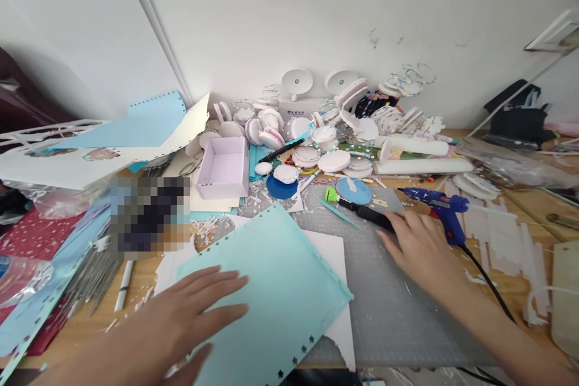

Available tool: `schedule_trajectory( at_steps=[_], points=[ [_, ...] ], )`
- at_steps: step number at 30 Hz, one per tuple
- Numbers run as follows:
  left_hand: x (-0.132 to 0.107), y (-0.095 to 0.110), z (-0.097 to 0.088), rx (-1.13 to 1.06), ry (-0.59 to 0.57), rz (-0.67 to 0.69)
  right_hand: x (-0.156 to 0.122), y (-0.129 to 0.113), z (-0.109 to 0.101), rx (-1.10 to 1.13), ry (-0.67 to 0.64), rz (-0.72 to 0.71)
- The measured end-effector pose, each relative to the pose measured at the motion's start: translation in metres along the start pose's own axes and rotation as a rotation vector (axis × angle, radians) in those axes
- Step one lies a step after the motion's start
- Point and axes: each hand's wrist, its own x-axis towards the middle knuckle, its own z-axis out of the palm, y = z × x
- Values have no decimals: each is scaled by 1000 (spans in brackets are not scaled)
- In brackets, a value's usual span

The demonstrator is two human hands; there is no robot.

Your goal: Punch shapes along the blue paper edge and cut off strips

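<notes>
My left hand (194, 310) is over a light teal sheet of paper (280, 283), its fingers stretched out and apart. Small shapes are punched along the sheet's edges, and one side has a narrow folded strip. White paper (332, 247) shows beneath it. At the right, my right hand (418, 244) has its fingers and thumb around the end of a black-handled tool (373, 215) with a bright green tip. The exact kind of tool is unclear. A blue hot glue gun (446, 208) lies just beyond that hand.
A grey cutting mat (389, 307) covers the table's middle. Behind stand a pale lilac box (224, 169) and many white foam discs (335, 161). White rolls (423, 166) lie at the back right. Metal wires (97, 271) and a white pen (124, 285) are at the left.
</notes>
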Motion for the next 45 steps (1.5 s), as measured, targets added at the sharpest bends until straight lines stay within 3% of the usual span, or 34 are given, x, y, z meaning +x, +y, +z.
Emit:
schedule_trajectory(
  at_steps=[3, 6, 9, 13, 17, 20, 25, 29, 33, 36, 40, 45],
  points=[
    [53, 13, 9, 25, -151, 152, 7, 5, 6, -54, -59, -13],
    [97, 16, 35, 17, -146, 224, 6, 5, -2, -99, -68, -14],
    [116, 10, 58, -6, -107, 209, -7, 6, -15, -52, -40, 38],
    [117, 2, 69, -43, -110, 189, -25, -2, -34, 345, -46, 148],
    [116, 5, 67, -45, -134, 186, -21, -34, -45, 897, -305, 194],
    [115, 8, 63, -30, -164, 180, -10, -57, -44, 1094, -427, 144],
    [97, 4, 56, -18, -191, 151, -2, -64, -35, 1047, -467, 101],
    [80, -1, 52, -15, -177, 123, -5, -63, -33, 985, -441, 86],
    [78, -3, 53, -29, -150, 96, -12, -62, -32, 939, -355, 82],
    [82, -4, 58, -43, -140, 89, -25, -54, -37, 857, -334, 60],
    [84, -5, 63, -41, -125, 75, -55, -40, -49, 684, -339, -73],
    [84, -5, 64, -40, -111, 83, -77, -49, -65, 620, -322, -205]
  ],
)
